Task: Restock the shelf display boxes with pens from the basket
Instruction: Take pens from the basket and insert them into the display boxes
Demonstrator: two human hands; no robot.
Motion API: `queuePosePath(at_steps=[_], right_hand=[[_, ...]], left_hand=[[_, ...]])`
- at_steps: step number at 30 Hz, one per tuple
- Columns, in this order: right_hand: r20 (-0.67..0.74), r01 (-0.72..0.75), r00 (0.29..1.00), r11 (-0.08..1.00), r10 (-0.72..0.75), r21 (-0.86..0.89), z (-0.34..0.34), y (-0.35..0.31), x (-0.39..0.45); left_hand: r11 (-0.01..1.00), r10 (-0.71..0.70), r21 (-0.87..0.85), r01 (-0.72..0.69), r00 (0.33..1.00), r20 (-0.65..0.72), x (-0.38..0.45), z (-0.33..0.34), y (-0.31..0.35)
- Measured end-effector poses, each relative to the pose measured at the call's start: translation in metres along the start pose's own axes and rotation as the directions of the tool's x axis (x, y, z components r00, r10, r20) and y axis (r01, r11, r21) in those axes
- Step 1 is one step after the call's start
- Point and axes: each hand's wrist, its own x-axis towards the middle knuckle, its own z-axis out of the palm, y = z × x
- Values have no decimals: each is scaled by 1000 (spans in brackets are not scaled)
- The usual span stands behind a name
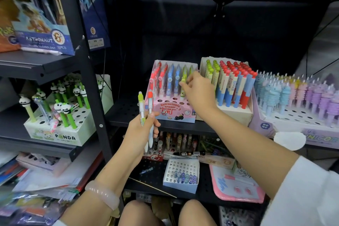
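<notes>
A pink display box [169, 112] marked "Retractable eraser" stands on the middle shelf, holding rows of red, blue and green pens, with empty holes in its front rows. My right hand [197, 91] reaches over its right side and pinches the top of a green pen [183, 86] standing in the box. Below and left of the box, my left hand [142, 132] grips two pens upright: a green-topped one [141, 107] and a red-topped one [150, 115]. No basket is in view.
A cream box [236, 113] of red, blue and green pens stands right of the pink box, then a purple unicorn pen box [286, 123]. A panda pen box [60, 132] sits on the left shelf. A black upright post [88, 71] divides the shelves. Boxes fill the lower shelf.
</notes>
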Motion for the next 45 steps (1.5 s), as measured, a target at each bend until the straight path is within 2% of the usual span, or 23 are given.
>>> queuePosePath(at_steps=[1,3,5,6,7,11,13,14,16,18,21,22,23,25,30,33,36,39,45], right_hand=[[28,28,999,995,-31,91,-1,-5,-6],[238,2,967,941,-88,340,-2,-15,-18],[476,-157,870,844,-128,513,-2,-20,-28],[541,-226,829,799,-143,558,-2,-20,-30],[568,-274,809,758,-151,592,-1,-18,-31],[587,-433,804,582,-95,688,-1,-11,-31],[633,-517,767,481,-107,708,0,-9,-32],[650,-533,749,466,-128,706,0,-8,-33],[653,-497,740,526,-157,690,0,-9,-33],[592,-403,791,600,-151,691,-2,-14,-27],[336,-253,942,602,-26,757,-7,-24,-8],[222,-186,975,636,23,749,-8,-26,0],[121,-114,992,697,39,708,-7,-29,6],[26,-13,1000,787,-3,617,-1,-32,13],[-38,72,997,897,-62,435,14,-35,17],[-56,133,991,931,-121,339,14,-38,20],[19,109,993,966,-117,235,17,-37,20],[115,94,987,987,-109,128,27,-37,14],[189,73,979,996,-81,48,37,-30,0]], left_hand=[[1000,-1,-5,1,1000,3,0,2,1],[999,-14,-37,15,1000,20,-1,7,2],[994,-31,-100,36,998,55,-2,11,4],[991,-31,-126,40,997,75,-3,12,4],[989,-26,-140,39,995,94,-3,13,5],[986,-3,-166,26,990,140,-5,14,5],[984,-7,-174,33,989,147,-4,14,4],[984,-12,-173,37,989,146,-3,14,3],[986,-12,-163,33,992,123,-1,13,3],[991,-1,-135,12,997,78,0,9,2],[998,-24,-51,22,998,-50,3,-2,1],[999,-38,-38,35,995,-96,4,-6,1],[999,-49,-24,47,990,-131,5,-11,0],[997,-71,27,77,983,-168,6,-17,-2],[994,-75,64,88,981,-177,8,-22,-3],[994,-106,-34,101,978,-179,8,-22,-1],[990,-111,-99,95,979,-169,8,-21,0],[994,-99,-57,90,980,-174,8,-17,-2],[999,-25,26,28,993,-117,3,-13,-2]])
